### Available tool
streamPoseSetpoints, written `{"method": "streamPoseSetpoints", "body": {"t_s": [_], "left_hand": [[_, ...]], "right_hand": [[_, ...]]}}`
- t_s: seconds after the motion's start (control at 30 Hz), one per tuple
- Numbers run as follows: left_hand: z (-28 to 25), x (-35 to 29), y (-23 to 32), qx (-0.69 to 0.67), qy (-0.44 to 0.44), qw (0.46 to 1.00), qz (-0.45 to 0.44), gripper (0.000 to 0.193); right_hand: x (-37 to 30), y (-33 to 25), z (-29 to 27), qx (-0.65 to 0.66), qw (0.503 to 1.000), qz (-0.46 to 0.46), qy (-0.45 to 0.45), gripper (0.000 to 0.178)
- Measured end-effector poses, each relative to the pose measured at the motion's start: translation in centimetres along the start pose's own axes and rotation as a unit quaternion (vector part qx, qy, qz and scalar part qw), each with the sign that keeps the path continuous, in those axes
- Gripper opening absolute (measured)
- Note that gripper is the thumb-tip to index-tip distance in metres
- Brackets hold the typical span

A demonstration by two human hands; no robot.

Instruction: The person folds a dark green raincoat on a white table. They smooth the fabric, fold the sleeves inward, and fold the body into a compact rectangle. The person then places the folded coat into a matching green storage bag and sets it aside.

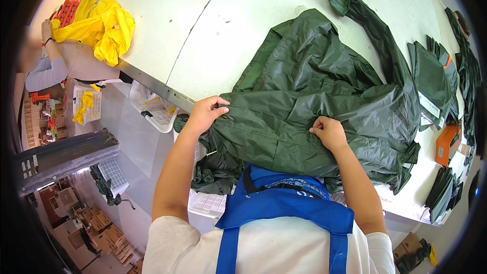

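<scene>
A dark green rain jacket (319, 76) lies spread over the near edge of the white table, one sleeve stretched toward the far right. My left hand (205, 114) pinches its left edge between thumb and fingers. Farther right, my right hand (328, 132) has its fingers closed on a fold of the same jacket, near the middle of the lower part. Between my hands the green cloth runs fairly flat, with creases. More bunched green cloth (218, 170) hangs below the table edge by my left forearm; whether it belongs to this jacket I cannot tell.
The white table (203, 30) has a metal edge on its left. A co-worker at the far left handles a yellow garment (104, 30). Folded green garments (433, 76) and an orange box (446, 144) lie at the right. White plastic baskets (154, 109) stand below the table edge.
</scene>
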State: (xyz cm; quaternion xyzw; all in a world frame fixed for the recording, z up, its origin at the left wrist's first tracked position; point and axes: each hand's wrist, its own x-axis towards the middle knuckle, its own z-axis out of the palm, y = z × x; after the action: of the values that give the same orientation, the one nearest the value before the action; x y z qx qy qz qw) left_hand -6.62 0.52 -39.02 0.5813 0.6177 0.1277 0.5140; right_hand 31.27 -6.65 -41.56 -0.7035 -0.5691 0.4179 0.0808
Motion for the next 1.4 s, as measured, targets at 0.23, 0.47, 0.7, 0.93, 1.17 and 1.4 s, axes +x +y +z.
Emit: {"method": "streamPoseSetpoints", "body": {"t_s": [0.23,0.47,0.7,0.93,1.17,1.4], "left_hand": [[1.6,0.7,-0.8,-0.264,0.035,0.963,0.026,0.017],[1.6,0.0,-0.7,-0.082,0.042,0.996,0.012,0.021],[1.1,0.1,-0.7,0.096,0.015,0.995,0.009,0.028],[0.3,7.9,6.8,-0.015,0.031,0.999,0.015,0.054],[6.6,16.4,9.6,-0.11,0.032,0.993,0.011,0.019],[-11.3,6.5,16.0,-0.507,0.035,0.851,0.133,0.026]], "right_hand": [[-0.2,0.0,-0.2,-0.003,1.0,0.004,-0.004,0.021],[-0.8,0.5,-0.5,0.019,0.999,-0.042,0.013,0.018],[-1.1,1.3,-1.4,0.101,0.993,-0.067,-0.011,0.015],[3.0,14.3,-21.6,0.179,0.872,-0.044,0.454,0.029],[6.3,25.8,-27.0,-0.032,0.955,0.199,0.216,0.05],[-5.8,19.1,-35.3,0.479,0.78,-0.031,0.401,0.036]]}}
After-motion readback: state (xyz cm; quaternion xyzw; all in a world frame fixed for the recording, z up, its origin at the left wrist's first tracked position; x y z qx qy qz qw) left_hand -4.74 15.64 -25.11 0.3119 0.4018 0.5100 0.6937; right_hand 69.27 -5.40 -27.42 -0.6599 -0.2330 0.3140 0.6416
